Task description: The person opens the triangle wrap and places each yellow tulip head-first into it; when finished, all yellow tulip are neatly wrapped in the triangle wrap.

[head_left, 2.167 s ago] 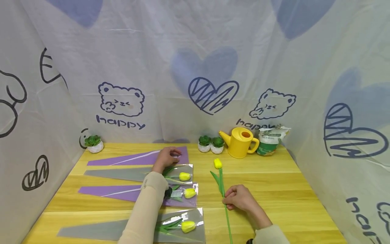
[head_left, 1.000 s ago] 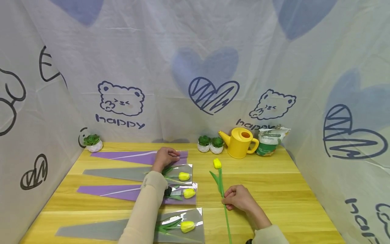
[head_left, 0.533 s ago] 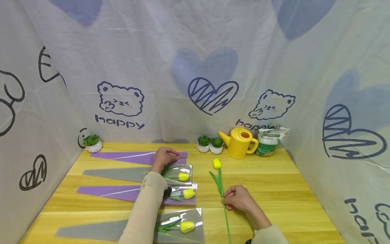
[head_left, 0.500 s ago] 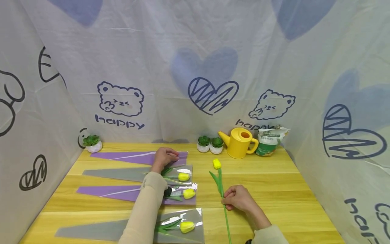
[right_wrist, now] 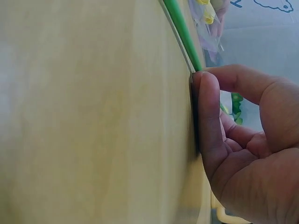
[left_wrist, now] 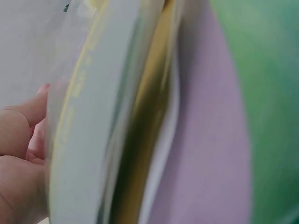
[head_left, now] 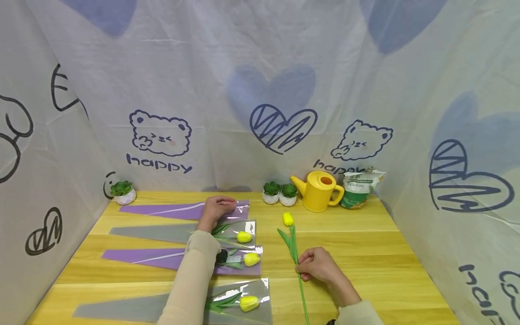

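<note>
In the head view my left hand (head_left: 216,211) lies over the open end of the far purple flower sleeve (head_left: 166,210), its thumb and fingers pinching the film. No tulip shows in that sleeve, though my hand hides part of it. The left wrist view has my fingers (left_wrist: 21,135) at the left, partly behind blurred clear film, with purple wrap (left_wrist: 205,140) beside it. My right hand (head_left: 318,265) pinches the green stem of a loose yellow tulip (head_left: 288,219) between thumb and forefinger, low over the table. The right wrist view shows the stem (right_wrist: 181,32) at the fingertips.
Nearer me lie a grey sleeve (head_left: 150,231), a purple sleeve (head_left: 142,258) and another grey sleeve (head_left: 122,308), each with a yellow tulip. Along the back stand small potted succulents (head_left: 271,192), a yellow watering can (head_left: 318,192) and a green-white bag (head_left: 357,192). Fabric walls surround the wooden table (head_left: 378,262).
My left hand has shifted slightly left at the far purple sleeve, and the sleeve's narrow end has moved a little away from me. My right hand and its tulip have hardly moved.
</note>
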A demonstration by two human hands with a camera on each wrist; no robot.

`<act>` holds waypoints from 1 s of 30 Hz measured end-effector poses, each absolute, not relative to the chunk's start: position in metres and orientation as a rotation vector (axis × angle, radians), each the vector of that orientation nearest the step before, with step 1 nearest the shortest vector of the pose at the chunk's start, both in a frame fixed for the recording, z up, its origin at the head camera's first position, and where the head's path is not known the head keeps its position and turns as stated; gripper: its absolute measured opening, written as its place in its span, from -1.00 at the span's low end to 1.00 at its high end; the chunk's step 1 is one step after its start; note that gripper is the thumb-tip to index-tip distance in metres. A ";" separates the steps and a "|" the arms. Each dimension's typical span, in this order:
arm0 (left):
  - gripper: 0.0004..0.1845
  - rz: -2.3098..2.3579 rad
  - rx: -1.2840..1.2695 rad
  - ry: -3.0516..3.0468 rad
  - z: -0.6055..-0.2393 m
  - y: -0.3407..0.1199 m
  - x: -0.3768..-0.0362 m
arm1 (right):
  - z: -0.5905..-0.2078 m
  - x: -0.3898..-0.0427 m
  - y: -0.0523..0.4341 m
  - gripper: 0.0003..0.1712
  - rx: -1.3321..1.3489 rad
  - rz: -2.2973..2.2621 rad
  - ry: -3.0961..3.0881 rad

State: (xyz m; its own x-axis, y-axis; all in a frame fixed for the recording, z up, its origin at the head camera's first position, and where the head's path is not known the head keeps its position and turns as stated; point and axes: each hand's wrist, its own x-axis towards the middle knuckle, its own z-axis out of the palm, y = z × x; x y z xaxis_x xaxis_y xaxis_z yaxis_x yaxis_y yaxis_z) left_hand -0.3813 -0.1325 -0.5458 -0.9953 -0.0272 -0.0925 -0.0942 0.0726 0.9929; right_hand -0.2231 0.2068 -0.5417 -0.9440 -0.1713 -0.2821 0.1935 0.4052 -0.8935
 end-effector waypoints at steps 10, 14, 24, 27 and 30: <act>-0.60 2.175 -0.177 2.150 -0.542 -0.135 -0.381 | -0.538 -0.222 0.206 -0.93 0.063 -1.520 2.408; -0.59 2.171 -0.195 2.152 -0.540 -0.135 -0.380 | -0.536 -0.221 0.204 -0.93 0.102 -1.543 2.432; -0.61 2.176 -0.210 2.150 -0.548 -0.136 -0.380 | -0.519 -0.228 0.200 -0.86 0.148 -1.674 2.542; -0.62 2.196 -0.191 2.133 -0.550 -0.137 -0.383 | -0.509 -0.233 0.200 -0.83 0.137 -1.758 2.564; -0.62 2.212 -0.178 2.123 -0.551 -0.137 -0.383 | -0.503 -0.238 0.200 -0.82 0.144 -1.849 2.537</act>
State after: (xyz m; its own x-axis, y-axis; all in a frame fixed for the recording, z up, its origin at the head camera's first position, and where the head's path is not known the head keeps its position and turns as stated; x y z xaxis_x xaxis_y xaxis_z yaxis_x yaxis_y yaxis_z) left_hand -0.3834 -0.1371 -0.5513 -0.9908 -0.0297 -0.1320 -0.1307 -0.0429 0.9905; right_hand -0.2380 0.1996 -0.5027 -0.9958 0.0743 -0.0530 0.0732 0.3037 -0.9500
